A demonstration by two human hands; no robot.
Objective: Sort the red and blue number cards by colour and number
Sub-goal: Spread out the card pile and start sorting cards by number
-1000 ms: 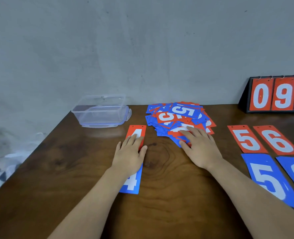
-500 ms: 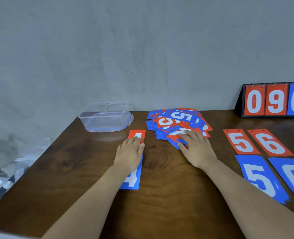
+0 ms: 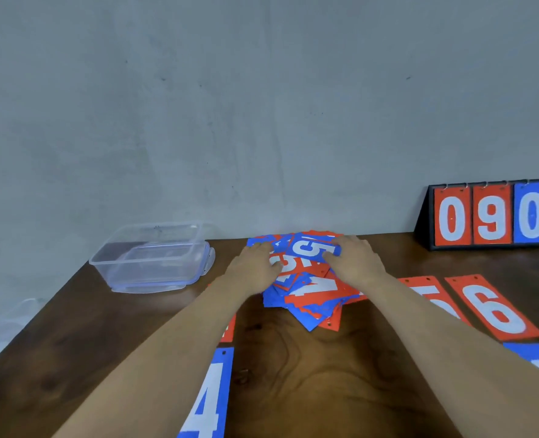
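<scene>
Now: both grips on the mixed card pile (image 3: 318,294), far-centre of the surface (image 3: 325,390).
Left grip (image 3: 255,267) rests with fingers laid on the pile's left side, holding nothing. Right grip (image 3: 353,263) pinches the topmost blue 5 card (image 3: 309,248) at its right end, thumb on its face.

A dark wooden table (image 3: 325,390) carries a clear plastic container (image 3: 154,257) far left, a loose pile of number cards (image 3: 312,295) far centre with a blue 5 card (image 3: 309,248) uppermost, and a flip scoreboard (image 3: 489,216) far right. A red 5 card (image 3: 432,292) and red 6 card (image 3: 495,308) lie side by side on the right. A blue 4 card (image 3: 209,396) lies near left.
</scene>
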